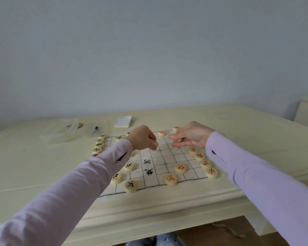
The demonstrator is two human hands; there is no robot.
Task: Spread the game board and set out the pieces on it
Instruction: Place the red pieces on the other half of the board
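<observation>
Right hand's (190, 137) fingers pinch a piece (179, 140): centre it on the board's (167, 157) one-o'clock crossing; left hand's (144, 137) fingers curled, contents unclear.

One board (169, 155), eight red-marked pieces (180, 168), ten black-marked pieces (131, 186) (plainly visible only), one notepad (122, 121), one pen (95, 131)

Soft, even daylight, faint shadows, wide-angle bending at edges, slight blur.

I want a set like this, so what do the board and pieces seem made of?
The board looks like thin matte cloth or soft sheet: it lies limp, its near edge wavy. The pieces look like pale wood, possibly plastic: smooth cream discs with red or black inked characters.
</observation>
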